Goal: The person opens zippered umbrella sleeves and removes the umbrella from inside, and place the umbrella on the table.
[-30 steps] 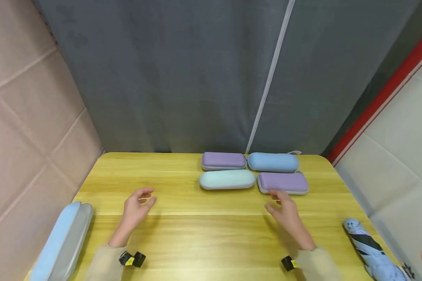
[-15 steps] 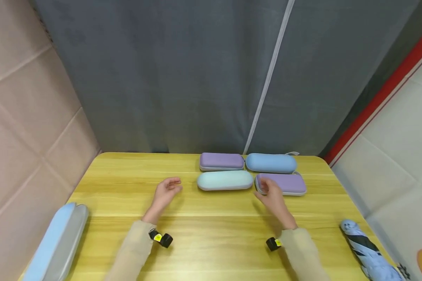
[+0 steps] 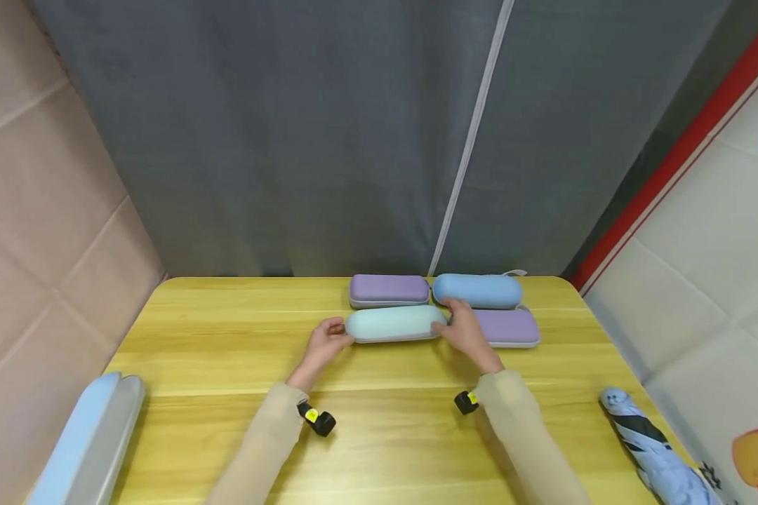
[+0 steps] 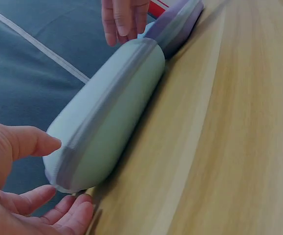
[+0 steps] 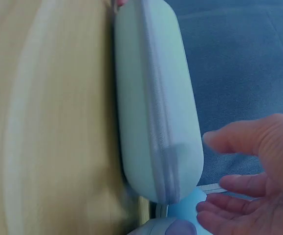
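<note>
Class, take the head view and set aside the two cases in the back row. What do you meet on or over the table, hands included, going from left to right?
Blue-and-grey case, left hand, mint case, right hand, front purple case, folded umbrella.

Wood-grain desk [image 3: 391,435]. On it: mint zip case [image 3: 391,324], two purple cases [image 3: 388,290], blue case [image 3: 476,290], grouped near back edge; blue-grey case [image 3: 91,438], left; folded umbrella [image 3: 653,452], right.
</note>
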`<act>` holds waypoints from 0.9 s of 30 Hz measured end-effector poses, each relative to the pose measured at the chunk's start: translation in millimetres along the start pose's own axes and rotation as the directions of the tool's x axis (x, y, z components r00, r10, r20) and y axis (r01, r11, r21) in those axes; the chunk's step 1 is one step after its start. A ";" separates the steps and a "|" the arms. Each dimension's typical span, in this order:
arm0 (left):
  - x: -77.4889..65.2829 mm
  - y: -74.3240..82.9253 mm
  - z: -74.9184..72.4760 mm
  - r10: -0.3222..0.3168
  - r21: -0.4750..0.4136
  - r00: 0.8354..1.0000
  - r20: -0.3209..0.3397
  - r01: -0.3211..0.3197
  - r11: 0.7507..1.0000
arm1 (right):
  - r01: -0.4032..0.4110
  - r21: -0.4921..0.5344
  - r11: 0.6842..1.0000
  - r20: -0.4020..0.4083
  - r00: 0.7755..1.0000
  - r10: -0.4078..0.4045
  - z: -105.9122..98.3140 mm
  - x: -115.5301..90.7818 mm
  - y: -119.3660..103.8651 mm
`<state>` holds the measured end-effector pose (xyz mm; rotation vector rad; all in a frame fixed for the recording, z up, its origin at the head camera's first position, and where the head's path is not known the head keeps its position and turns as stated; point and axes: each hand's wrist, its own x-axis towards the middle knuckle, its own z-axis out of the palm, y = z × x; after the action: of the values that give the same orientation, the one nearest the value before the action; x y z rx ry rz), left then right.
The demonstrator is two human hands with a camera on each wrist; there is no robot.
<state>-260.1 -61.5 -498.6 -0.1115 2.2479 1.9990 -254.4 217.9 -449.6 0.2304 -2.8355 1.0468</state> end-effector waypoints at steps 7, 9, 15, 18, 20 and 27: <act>5.6 -1.6 7.3 -0.011 0.016 1.000 0.008 0.010 1.000 | -0.102 0.021 0.995 0.131 0.986 0.099 2.7 10.9 0.5; 6.9 -0.9 9.5 -0.011 0.028 1.000 0.020 0.010 1.000 | -0.142 0.036 0.989 0.159 0.978 0.134 3.9 12.6 0.6; 8.8 0.7 14.6 -0.014 0.019 1.000 0.024 0.014 1.000 | -0.237 0.069 0.969 0.197 0.955 0.220 6.7 13.8 -0.6; 9.4 -1.1 12.8 0.001 -0.001 1.000 0.008 -0.001 1.000 | -0.209 0.060 0.976 0.180 0.964 0.195 8.9 11.9 0.2; 9.6 -3.2 9.4 0.017 -0.011 1.000 -0.003 -0.017 1.000 | -0.178 0.057 0.982 0.163 0.972 0.167 11.3 9.9 1.1; 4.5 -5.5 -5.9 0.037 0.046 0.999 0.026 -0.039 0.998 | -0.078 0.114 0.990 0.086 0.994 0.068 22.5 0.8 -1.3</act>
<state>-264.0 -67.8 -504.0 -0.0392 2.2963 1.9534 -256.0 202.2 -465.7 0.1850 -2.8777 1.2484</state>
